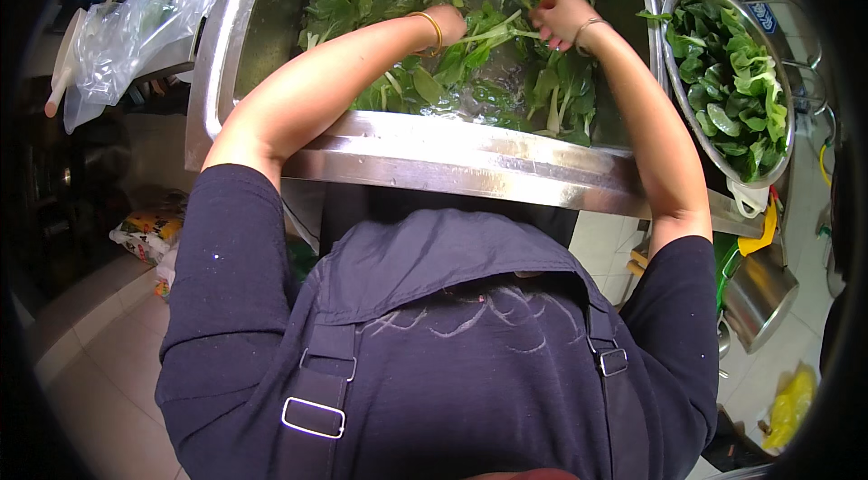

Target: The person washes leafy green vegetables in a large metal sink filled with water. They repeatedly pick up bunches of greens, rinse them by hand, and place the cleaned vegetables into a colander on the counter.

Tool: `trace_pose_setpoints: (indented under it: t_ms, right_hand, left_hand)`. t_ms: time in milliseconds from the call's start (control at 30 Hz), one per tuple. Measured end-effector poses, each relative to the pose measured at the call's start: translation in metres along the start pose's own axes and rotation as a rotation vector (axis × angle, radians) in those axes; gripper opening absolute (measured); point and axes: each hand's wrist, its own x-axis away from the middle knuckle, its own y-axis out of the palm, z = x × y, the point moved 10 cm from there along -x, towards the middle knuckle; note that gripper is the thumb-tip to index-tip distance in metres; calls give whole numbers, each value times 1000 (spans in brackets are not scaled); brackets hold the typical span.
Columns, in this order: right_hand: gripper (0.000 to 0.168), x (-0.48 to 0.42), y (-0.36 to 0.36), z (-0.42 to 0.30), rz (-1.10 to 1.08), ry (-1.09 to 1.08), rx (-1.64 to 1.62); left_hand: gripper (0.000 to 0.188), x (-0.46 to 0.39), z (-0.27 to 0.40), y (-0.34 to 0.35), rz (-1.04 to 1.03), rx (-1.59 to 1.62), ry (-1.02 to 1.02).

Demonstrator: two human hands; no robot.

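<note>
Loose leafy greens [485,39] with pale stalks float in water inside a stainless steel sink [434,141]. My left hand [447,26], with a gold-coloured bangle at the wrist, is among the leaves left of centre. Its fingers are curled and partly hidden, so its hold is unclear. Across from it, my right hand [566,19] is bent over the greens, fingers closed around a stalk end. A thin bracelet [588,32] circles that wrist. Several stalks span the gap between both hands.
An oval metal colander [668,73] heaped with greens [732,93] stands right of the sink. Clear plastic bags [149,19] lie at the left. A metal pot [759,297] and yellow bag [790,405] are lower right. Printed packages [146,232] sit lower left.
</note>
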Motion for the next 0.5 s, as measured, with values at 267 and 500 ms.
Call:
trace_pose_setpoints:
  t_ms: [267, 500]
  right_hand:
    - [43, -5, 117, 18, -267, 272, -666]
    - [17, -22, 100, 15, -198, 150, -931]
  left_hand:
    - [68, 24, 23, 4, -23, 68, -24]
    - [54, 12, 1, 3, -167, 350, -74]
